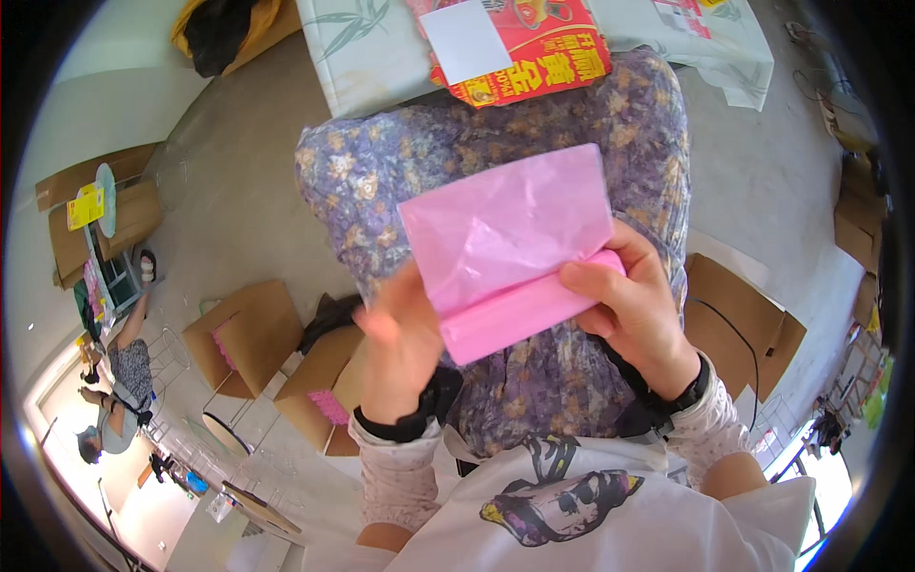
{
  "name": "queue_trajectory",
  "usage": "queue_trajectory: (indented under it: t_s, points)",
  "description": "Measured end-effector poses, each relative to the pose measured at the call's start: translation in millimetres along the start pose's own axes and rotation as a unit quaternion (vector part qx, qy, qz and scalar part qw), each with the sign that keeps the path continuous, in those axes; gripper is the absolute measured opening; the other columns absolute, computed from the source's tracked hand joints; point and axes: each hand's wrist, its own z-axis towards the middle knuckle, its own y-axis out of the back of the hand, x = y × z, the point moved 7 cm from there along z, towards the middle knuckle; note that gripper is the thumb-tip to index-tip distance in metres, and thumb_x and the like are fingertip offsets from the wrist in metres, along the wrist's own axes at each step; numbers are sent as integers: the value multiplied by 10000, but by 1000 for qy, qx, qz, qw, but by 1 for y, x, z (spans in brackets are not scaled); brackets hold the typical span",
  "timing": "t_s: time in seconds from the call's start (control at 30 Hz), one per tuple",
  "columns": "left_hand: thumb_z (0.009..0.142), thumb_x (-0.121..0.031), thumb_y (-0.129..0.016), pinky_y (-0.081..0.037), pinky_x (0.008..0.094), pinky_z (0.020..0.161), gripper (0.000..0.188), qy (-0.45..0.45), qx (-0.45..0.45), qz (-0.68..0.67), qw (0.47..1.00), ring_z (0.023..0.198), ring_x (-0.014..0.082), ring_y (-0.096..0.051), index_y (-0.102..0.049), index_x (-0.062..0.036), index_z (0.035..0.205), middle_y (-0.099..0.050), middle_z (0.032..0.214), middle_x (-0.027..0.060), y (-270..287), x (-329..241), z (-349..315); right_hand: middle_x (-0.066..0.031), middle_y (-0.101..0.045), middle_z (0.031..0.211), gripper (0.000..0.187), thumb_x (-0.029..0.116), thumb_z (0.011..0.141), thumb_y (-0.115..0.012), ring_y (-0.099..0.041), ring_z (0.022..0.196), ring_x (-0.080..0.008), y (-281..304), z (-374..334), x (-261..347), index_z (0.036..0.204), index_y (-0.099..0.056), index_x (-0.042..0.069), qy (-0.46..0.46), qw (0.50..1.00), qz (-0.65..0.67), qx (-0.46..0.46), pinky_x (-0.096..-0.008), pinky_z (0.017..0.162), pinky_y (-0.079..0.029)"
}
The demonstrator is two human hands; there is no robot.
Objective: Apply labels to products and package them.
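The purple floral cloth (457,410) over my lap spreads widest below me, and the pink piece is held above its middle. Beyond my knees stands the desk (343,67), covered in a pale, leaf-printed tablecloth. An open cardboard box (762,343) sits to my right, well apart from my hands. Smaller than that, a red printed package (572,81) lies at the desk's near edge, past the far side of the pink piece.

Then the pink piece itself — a translucent plastic sheet (515,214) with a denser pink band (519,315) along its near side; whether that band is rolled, folded or a separate thing, I can't tell. The band's long axis runs aslant, its left end closer to my body and its right end farther out, and the sheet stretches away from me beyond it.

My right hand (648,310) has the firmer claim: it grips the band's right end, thumb flat on top and fingers behind. My left hand (396,348) is at the opposite end, open and blurred, its thumb standing off to the left and its fingers reaching behind the sheet's left edge — whether they touch the plastic I can't tell. So the band lies between my hands, to the left of the right one and to the right of the left one.
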Motion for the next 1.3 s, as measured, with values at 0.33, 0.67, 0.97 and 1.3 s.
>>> queue_trajectory:
  t_s: [0.33,0.67,0.97,1.3]
  points:
    - [844,-29,-647,-536,313,610,266,-8,-83,226,971,716,225,-673,-594,56,1090,-681,918,144,-25,15,-11,-39,-624,980,392,42,808,-714,-574,731,-90,-18,2,3,1175,-578,18,62,992,-65,88,-226,625,-456]
    - [837,-38,-678,-521,281,527,242,12,-45,247,968,636,191,-652,-616,52,1053,-673,872,140,-26,9,-12,-9,-603,989,333,46,798,-744,-562,893,-69,-14,5,12,1100,-609,7,172,968,-125,136,-217,737,-465]
    - [805,-34,-721,-508,235,553,259,4,-67,319,945,629,153,-640,-674,49,1045,-673,869,116,-23,3,-9,-40,-558,963,307,78,716,-791,-532,880,-101,-19,8,18,955,-603,40,148,971,-123,143,-230,791,-411]
    - [812,4,-690,-515,223,516,230,-48,-31,363,930,637,153,-640,-679,40,1038,-649,967,137,-32,0,-5,-56,-551,997,314,60,711,-772,-534,928,-120,-6,13,9,971,-595,52,76,985,-120,99,-263,815,-427]
